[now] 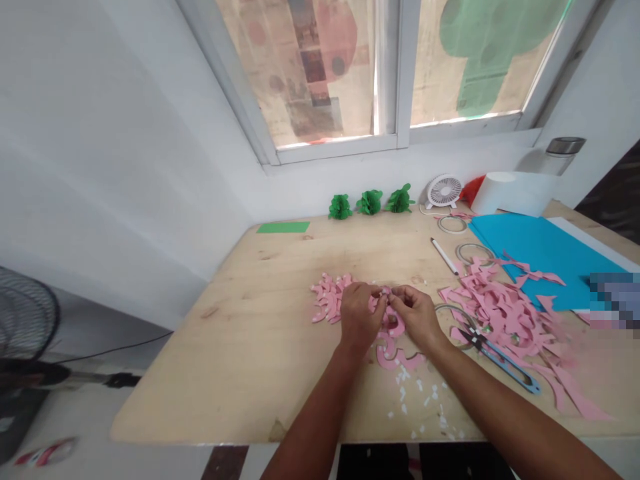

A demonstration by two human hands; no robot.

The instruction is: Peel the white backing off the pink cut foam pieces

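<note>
My left hand (359, 313) and my right hand (415, 313) meet above the wooden table, fingertips pinched on a small pink foam-like piece (386, 291). The fingers hide most of its shape. Beneath and between the hands lie more curved pink pieces (395, 327), and another curved cutout (390, 357) is nearer me. To the left of my left hand sits a group of small pink cutouts (327, 297). Tiny white scraps (404, 377) are scattered below the hands. Just right of my right forearm rests a slim blue tool with a dark head (505, 363), perhaps a cutter.
A heap of pink offcuts (510, 310) spreads to the right, beside blue sheets (545, 243). A white pen (444, 256) and wire rings (453, 224) lie behind. Green paper figures (370, 202), a small fan (444, 191) and a green strip (283, 227) line the back.
</note>
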